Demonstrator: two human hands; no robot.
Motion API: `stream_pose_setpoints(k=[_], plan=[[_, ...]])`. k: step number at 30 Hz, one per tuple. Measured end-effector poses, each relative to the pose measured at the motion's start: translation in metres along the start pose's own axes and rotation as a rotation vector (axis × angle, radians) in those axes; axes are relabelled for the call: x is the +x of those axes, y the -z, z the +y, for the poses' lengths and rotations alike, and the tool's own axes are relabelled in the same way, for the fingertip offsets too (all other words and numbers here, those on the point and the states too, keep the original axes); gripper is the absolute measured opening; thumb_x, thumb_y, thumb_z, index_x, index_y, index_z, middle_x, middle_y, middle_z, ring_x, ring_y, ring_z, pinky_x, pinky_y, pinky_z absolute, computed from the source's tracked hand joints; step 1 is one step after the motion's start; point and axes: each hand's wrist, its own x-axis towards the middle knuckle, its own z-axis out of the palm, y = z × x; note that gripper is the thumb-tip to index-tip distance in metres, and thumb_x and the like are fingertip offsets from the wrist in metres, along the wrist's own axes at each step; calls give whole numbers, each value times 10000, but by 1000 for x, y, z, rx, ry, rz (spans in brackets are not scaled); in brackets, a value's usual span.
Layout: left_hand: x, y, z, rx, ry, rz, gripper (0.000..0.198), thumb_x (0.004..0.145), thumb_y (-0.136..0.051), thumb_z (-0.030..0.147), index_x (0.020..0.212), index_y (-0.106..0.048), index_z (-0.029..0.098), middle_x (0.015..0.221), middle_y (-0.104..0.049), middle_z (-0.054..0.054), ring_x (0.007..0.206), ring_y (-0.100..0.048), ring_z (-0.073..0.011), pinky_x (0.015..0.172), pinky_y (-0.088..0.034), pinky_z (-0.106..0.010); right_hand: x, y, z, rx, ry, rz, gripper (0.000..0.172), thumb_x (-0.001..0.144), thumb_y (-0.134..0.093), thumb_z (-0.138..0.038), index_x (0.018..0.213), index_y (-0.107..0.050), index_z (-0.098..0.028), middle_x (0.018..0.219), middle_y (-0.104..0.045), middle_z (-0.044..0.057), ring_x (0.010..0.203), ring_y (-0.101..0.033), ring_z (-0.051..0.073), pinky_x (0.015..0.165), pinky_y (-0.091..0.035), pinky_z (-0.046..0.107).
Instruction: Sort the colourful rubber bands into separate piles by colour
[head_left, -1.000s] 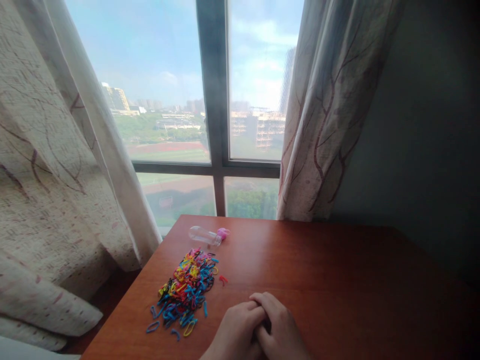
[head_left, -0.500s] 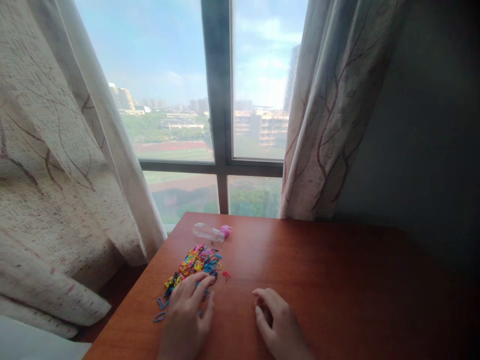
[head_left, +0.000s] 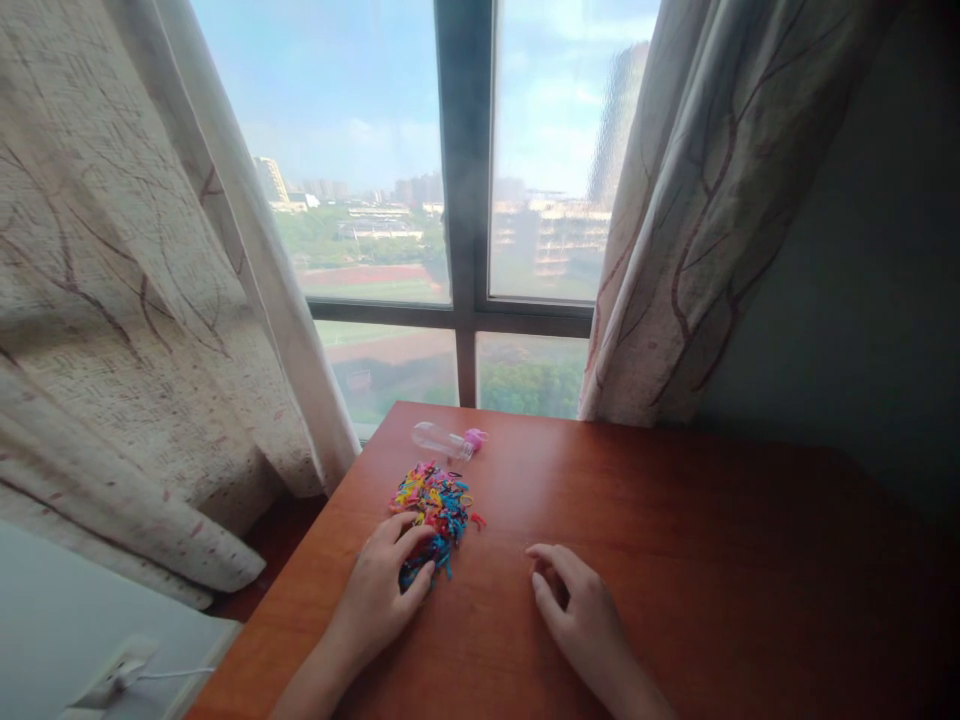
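A heap of small colourful elastic bands (head_left: 442, 497), mostly blue, yellow, pink and red, lies on the brown wooden table (head_left: 675, 560). My left hand (head_left: 386, 580) rests at the heap's near left side, thumb and fingers apart and curved around its edge. Some bands are hidden behind the fingers. To the right, my right hand (head_left: 581, 605) lies on the table away from the heap. Its fingers are loosely bent with a gap to the thumb, and nothing shows between them. One red band (head_left: 478, 521) sits just right of the heap.
Beyond the heap, a clear plastic bottle (head_left: 440, 440) lies on its side, with a pink cap (head_left: 475, 438) at its neck end. A window (head_left: 463, 318) and curtains (head_left: 645, 330) stand behind the table. A plugged-in white cable (head_left: 176, 673) is at lower left.
My left hand has swept the near bands forward and right, making the heap more compact; the stray blue bands at its near left are gone from there. The camera view has shifted. My right hand keeps its pose.
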Motion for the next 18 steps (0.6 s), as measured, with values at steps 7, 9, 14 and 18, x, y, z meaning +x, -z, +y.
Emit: stream_pose_setpoints(k=[7, 9, 14, 18], plan=[[-1, -19, 44, -178, -58, -118, 307, 823, -557, 138, 1076, -683, 255, 1214, -630, -79, 1138, -578, -257, 1001, -470, -422, 28, -10, -3, 57, 35, 22, 235, 866, -493, -216, 1010, -676, -178, 873, -698, 52, 693, -626, 161, 655, -504, 265], [-1, -26, 61, -225, -85, -147, 315, 834, -527, 114, 1068, -683, 255, 1204, -633, -75, 1130, -573, -246, 993, -466, -408, 34, -11, -2, 70, 39, 55, 227, 867, -489, -218, 992, -673, -175, 866, -695, 52, 704, -629, 161, 647, -499, 258], [0, -36, 98, -281, -184, -232, 432, 723, -542, 46, 1068, -682, 264, 1226, -634, -55, 1143, -545, -251, 1033, -419, -440, 36, -10, 4, 74, 35, 122, 218, 853, -490, -208, 969, -671, -170, 873, -694, 59, 738, -635, 167, 660, -504, 257], [1, -30, 104, -213, -251, -220, 507, 671, -572, 48, 1100, -681, 297, 1281, -625, -33, 1218, -504, -272, 1151, -259, -538, 34, -8, 9, 80, 42, 147, 213, 852, -498, -213, 963, -676, -172, 898, -696, 66, 791, -639, 179, 725, -520, 275]])
